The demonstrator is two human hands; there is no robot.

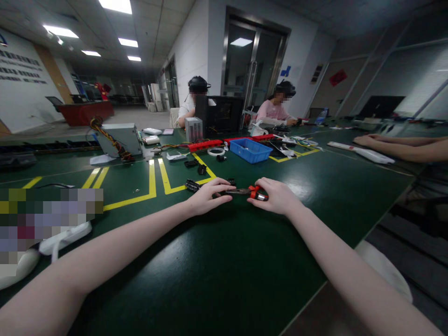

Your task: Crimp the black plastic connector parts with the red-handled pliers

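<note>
My right hand (pixel 276 197) is closed around the red-and-black handles of needle-nose pliers (pixel 241 191), whose jaws point left. At the jaws' tip, my left hand (pixel 210 197) has its thumb and fingers curled together. Something dark shows between those fingers, too small and covered to name. Just behind the left hand lies a black plastic part (pixel 192 185), partly hidden by the fingers. More small black parts (pixel 201 169) rest a little farther back on the green table (pixel 224 280).
A blue bin (pixel 250 151) stands beyond my hands, with a red strip (pixel 206 145) and a white ring (pixel 216 151) beside it. A power supply with wires (pixel 117 140) is at left. Two people sit across; another person's arms (pixel 402 144) rest at right. A white power strip (pixel 66 238) lies near left.
</note>
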